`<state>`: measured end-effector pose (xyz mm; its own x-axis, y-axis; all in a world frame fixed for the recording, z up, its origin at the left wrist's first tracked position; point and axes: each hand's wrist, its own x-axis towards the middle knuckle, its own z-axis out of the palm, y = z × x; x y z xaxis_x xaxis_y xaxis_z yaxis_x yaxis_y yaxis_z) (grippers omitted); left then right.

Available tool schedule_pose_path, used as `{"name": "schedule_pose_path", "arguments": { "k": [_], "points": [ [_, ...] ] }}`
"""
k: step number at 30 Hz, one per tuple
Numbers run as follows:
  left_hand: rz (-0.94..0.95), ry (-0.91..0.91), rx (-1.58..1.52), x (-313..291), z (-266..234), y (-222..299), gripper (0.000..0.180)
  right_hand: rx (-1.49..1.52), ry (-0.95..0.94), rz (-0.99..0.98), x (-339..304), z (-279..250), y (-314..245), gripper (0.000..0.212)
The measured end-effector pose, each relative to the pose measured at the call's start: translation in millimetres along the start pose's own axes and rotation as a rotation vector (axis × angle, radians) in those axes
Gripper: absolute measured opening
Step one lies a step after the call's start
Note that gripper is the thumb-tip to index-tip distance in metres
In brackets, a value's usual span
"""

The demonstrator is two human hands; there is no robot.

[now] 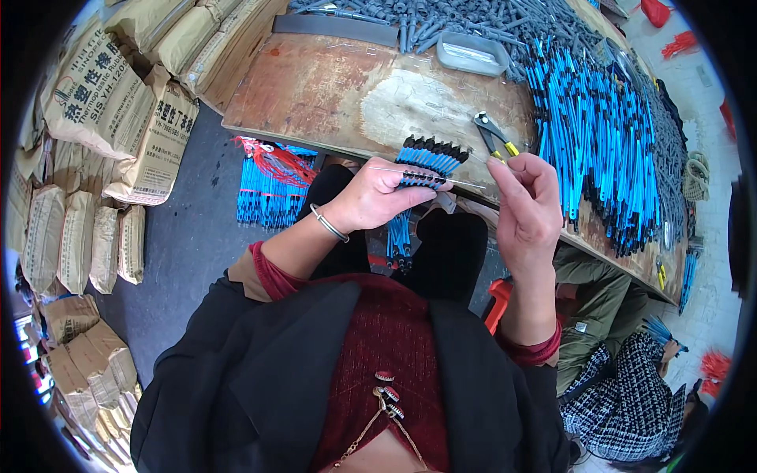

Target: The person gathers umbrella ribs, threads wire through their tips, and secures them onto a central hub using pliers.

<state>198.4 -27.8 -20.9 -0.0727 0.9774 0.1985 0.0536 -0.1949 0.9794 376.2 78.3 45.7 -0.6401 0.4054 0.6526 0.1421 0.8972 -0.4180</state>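
My left hand (386, 191) is closed around a bundle of blue rods with black ends (436, 155), held just off the table's front edge. The black ends line up in a row at the top of the bundle. A thin wire (465, 184) runs across the rods and sticks out to the right. Close by, my right hand (530, 197) is raised with thumb and forefinger pinched, seemingly on the wire; the tip itself is hard to see. Cutting pliers with yellow-and-black handles (495, 138) lie on the table just beyond my right fingers.
The worn wooden table (315, 87) carries a large pile of blue rods (595, 134), many grey plastic parts (441, 16) and a clear plastic box (473, 54). Bundled blue rods (272, 189) stand below. Paper sacks (102, 94) are stacked left. Another person (631, 394) sits at right.
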Motion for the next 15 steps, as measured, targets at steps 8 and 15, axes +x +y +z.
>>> {"name": "schedule_pose_path", "arguments": {
  "k": [8, 15],
  "points": [
    [0.120, 0.037, 0.109, 2.3, 2.3, -6.1, 0.022, -0.071, -0.013, -0.015, 6.8, -3.6, -6.0, 0.030],
    [0.116, 0.070, 0.033, 3.7, 5.5, -4.7, 0.022, -0.137, -0.014, -0.063, 8.6, -7.2, -7.7, 0.034]
  ]
}}
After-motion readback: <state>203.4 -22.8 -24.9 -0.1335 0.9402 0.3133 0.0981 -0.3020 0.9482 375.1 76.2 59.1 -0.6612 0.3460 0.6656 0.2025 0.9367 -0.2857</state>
